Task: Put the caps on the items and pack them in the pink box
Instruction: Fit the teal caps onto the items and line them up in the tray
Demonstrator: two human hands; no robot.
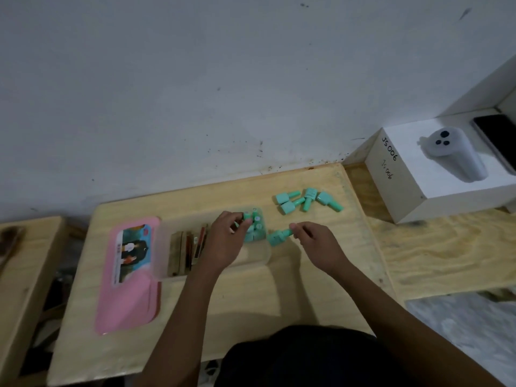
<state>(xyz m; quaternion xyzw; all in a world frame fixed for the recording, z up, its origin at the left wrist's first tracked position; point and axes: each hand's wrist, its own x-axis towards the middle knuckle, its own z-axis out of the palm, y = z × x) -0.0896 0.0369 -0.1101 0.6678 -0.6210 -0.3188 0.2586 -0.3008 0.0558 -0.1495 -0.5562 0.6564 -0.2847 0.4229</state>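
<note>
Caps (258, 227) heaped in clear box (259, 255); our left hand (229, 238) pinches one, right hand (315, 244) grips mint bottle (277, 237) just beside, kept close for capping, we judge.

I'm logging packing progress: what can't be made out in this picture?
Head view:
Count of green items in the box: left hand covers some.
The brown flat things in the box: too blurred to identify.
The phone: cut off by the right edge.
The bottle in the right hand: fingers hide whether its cap is seated.

Left hand (223, 243) pinches green item (247, 216); right hand (317, 245) holds bottle (277, 238).
</note>
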